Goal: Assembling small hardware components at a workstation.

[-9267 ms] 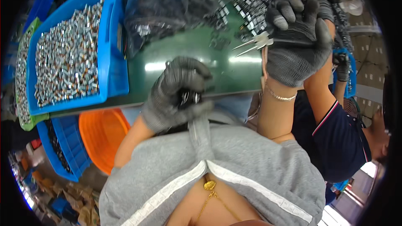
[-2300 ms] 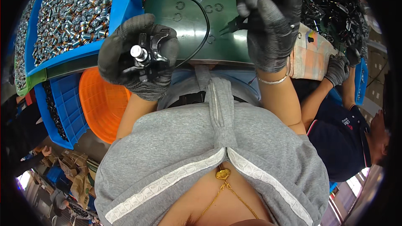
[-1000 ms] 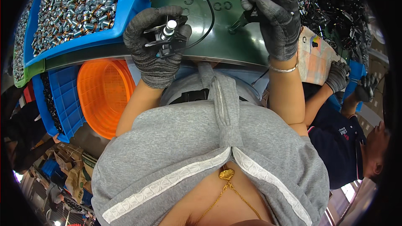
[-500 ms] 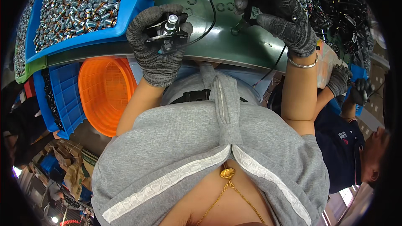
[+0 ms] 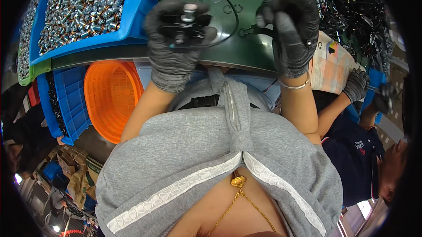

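My left hand, in a grey knit glove, is closed around a black mechanical part with a silver bolt standing up from it. A thin black cable loops away from that part over the green tabletop. My right hand, gloved too, is curled above the table to the right, blurred by motion. Beside its fingertips is a dark fork-ended piece. What the right fingers close on is hidden. Several small C-shaped clips lie between the hands, farther back.
At the left, a blue bin holds many silver bolts. Below the table edge are an orange basket and a blue crate. Black cabled parts are heaped at right, near a patterned sheet and a co-worker's gloved hand.
My left hand has shifted slightly right with the black part, turning it. My right hand has come left and nearer to me, its fingers now beside the fork-ended piece.
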Action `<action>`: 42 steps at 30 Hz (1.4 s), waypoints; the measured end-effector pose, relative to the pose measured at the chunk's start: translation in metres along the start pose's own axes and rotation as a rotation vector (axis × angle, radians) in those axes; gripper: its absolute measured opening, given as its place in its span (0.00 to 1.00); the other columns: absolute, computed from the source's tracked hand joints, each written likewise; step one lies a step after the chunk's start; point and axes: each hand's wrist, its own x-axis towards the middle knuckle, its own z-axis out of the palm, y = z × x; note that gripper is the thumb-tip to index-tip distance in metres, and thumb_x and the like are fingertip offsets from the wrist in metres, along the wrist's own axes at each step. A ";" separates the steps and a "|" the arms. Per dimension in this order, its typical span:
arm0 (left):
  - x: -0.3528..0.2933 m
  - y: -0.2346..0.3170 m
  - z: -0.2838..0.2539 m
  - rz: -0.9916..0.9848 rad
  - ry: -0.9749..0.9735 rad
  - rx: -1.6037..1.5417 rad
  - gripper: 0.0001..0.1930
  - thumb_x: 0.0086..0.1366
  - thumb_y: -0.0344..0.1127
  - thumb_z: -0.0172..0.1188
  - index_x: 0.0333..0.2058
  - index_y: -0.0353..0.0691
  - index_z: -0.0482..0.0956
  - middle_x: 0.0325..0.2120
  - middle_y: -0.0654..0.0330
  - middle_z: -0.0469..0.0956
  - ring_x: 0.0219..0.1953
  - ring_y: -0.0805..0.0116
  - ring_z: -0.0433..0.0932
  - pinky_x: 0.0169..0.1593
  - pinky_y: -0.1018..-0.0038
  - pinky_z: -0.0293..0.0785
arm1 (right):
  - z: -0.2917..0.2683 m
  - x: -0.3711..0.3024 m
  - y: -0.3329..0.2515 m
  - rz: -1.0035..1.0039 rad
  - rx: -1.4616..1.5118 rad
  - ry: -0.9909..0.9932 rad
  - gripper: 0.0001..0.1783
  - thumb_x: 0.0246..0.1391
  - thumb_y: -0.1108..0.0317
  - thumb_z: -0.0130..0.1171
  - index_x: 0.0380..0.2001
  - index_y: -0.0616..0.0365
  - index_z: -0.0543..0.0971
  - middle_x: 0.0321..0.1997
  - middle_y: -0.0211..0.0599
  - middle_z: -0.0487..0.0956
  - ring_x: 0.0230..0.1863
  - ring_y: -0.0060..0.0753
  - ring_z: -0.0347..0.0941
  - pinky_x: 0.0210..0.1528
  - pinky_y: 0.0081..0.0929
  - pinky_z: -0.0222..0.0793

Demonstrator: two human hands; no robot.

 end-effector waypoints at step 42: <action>0.015 -0.037 0.023 0.098 -0.387 0.842 0.22 0.55 0.30 0.70 0.43 0.43 0.66 0.33 0.62 0.74 0.35 0.72 0.77 0.40 0.73 0.76 | -0.040 0.050 -0.043 0.017 0.661 0.152 0.19 0.56 0.69 0.52 0.51 0.60 0.78 0.57 0.46 0.74 0.44 0.33 0.64 0.43 0.29 0.67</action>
